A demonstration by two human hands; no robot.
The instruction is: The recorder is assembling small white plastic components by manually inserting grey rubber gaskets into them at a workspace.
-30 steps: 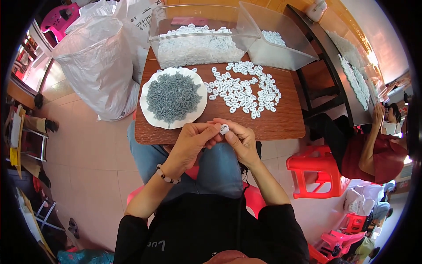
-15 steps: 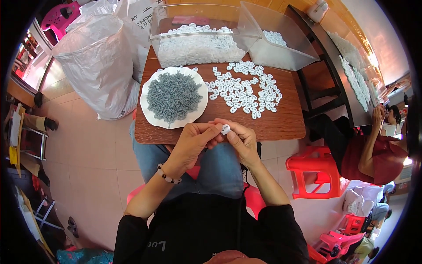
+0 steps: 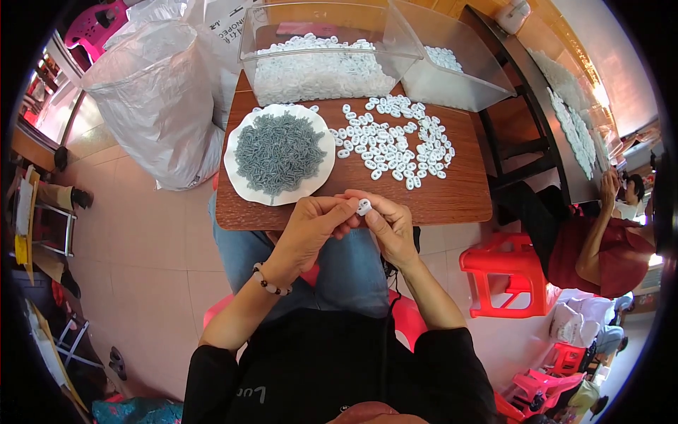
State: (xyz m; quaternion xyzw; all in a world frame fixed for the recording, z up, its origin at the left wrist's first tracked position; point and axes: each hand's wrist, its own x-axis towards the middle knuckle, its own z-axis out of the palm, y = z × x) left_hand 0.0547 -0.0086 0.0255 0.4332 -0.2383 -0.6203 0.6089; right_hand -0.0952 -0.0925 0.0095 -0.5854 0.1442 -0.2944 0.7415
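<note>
Just off the table's near edge, my two hands meet around one small white oval plastic piece with two holes [image 3: 364,207]. My right hand [image 3: 390,225] pinches it between thumb and forefinger. On its other side my left hand [image 3: 311,225] is closed, thumb and forefinger pressed together against the piece; whether anything else is in those fingers is hidden. Ahead on the table lie many loose white oval pieces [image 3: 385,145] like it. To their left, a white scalloped plate [image 3: 244,185] holds a heap of short, thin grey pieces [image 3: 279,154].
A clear plastic bin [image 3: 321,63] full of white pieces and a second, translucent bin [image 3: 452,81] stand along the back of the brown table [image 3: 452,205]. Large white sacks [image 3: 152,106] are at left. A red stool [image 3: 505,275] and another person [image 3: 600,247] are at right.
My hands keep nearly the same pinch on the white piece, with only a very slight shift. The view has moved a little.
</note>
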